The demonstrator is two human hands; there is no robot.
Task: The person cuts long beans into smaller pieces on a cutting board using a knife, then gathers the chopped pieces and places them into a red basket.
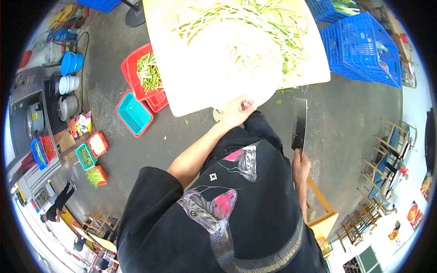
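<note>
Right grip [300, 166] clasping cleaver [299, 123] near table [205, 82], left grip [236, 111] on its edge

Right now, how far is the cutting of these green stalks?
Done: cut pieces lie in the red basket. In hand: the right hand holds the cleaver off the board; the left hand touches the board's edge. Left: many long stalks lie uncut there.

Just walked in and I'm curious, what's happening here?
A person stands at a white cutting board strewn with green stalks. Their left hand rests on its near edge, fingers curled. Their right hand grips a cleaver, held off the board beside their body. A red basket of more stalks sits on the floor.
</note>
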